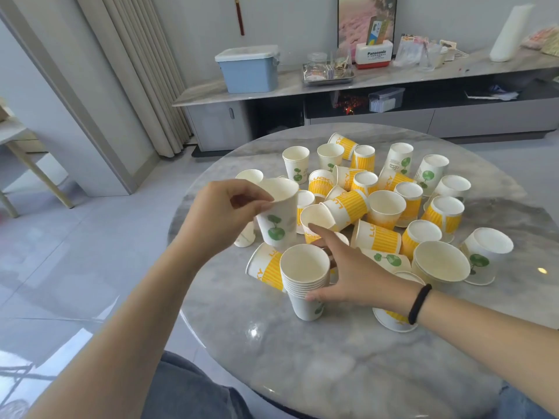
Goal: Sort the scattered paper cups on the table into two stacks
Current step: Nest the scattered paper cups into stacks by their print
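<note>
On the marble table (348,358), left fingers (257,204) pinch a green-printed cup (276,219) (right fingers (320,234) spread).

A stack of cups (305,282) stands on the table (332,358), before the scattered cups (387,195).

Paper cups, two prints: white with green tree, white with yellow-striped "LUCKY" band. Loose cups (387,207) scattered mid-surface, some upright, some inverted, some on their sides. Green stack (305,282), nested, upright, near edge. Second stack (438,263), tilted, at right. One green cup (279,216) raised, mouth up.
</note>
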Tool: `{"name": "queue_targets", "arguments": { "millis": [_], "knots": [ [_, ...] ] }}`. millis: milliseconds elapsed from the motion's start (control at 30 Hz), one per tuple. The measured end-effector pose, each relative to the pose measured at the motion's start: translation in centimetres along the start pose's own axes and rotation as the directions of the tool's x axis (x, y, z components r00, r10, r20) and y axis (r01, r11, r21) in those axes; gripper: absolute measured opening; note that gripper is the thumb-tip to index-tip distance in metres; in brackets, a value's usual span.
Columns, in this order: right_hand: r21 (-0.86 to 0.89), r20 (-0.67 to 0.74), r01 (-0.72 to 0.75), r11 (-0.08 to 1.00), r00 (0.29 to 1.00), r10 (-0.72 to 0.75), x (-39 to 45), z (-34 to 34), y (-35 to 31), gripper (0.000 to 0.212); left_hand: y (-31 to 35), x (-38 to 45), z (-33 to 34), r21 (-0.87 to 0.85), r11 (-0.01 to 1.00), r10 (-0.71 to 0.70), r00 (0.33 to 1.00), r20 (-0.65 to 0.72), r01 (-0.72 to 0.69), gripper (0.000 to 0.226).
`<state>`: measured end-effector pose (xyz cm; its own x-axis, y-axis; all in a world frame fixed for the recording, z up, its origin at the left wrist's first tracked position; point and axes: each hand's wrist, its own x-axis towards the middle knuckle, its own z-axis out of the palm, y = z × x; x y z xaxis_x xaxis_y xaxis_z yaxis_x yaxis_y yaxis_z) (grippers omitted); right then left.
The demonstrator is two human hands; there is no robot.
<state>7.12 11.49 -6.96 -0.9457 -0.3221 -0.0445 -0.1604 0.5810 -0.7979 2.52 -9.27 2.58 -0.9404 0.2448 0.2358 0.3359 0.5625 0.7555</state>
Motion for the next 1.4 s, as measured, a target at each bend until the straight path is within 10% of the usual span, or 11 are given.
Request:
{"name": "queue_targets", "arguments": {
  "millis": [200,667,800,933,1133,1400],
  "knots": [
    [0.039,-0.046,0.006,0.999,0.999,-0.005,-0.2,0.4,0.4,0.11,0.2,-1.4,0.8,-0.025,0.999,-0.03,0.937,0.349,0.042,0.015],
    [0.01,-0.103,0.071,0.997,0.992,-0.069,-0.2,0.0,0.6,0.086,-2.3,-1.6,3.9,0.153,0.988,-0.112,0.824,0.556,0.031,0.01],
    [-0.026,-0.113,0.08,0.996,0.99,-0.083,0.0,0.1,0.9,0.086,-2.9,-0.2,2.6,0.073,0.991,-0.132,0.906,0.402,0.112,0.008],
    [-0.05,-0.128,0.092,0.995,0.987,-0.097,0.4,0.3,0.9,0.083,-6.8,2.3,2.6,0.385,0.907,-0.196,0.98,0.035,0.168,0.02],
    [-0.077,-0.143,0.099,0.992,0.984,-0.109,0.7,0.4,1.1,0.084,-11.6,3.9,4.1,0.504,0.809,-0.377,0.925,0.05,0.303,0.049],
    [-0.062,-0.148,0.114,0.992,0.981,-0.122,0.6,0.2,1.0,0.089,-8.8,4.1,3.8,0.346,0.896,-0.261,0.961,-0.092,0.277,0.022]
  ]
}}
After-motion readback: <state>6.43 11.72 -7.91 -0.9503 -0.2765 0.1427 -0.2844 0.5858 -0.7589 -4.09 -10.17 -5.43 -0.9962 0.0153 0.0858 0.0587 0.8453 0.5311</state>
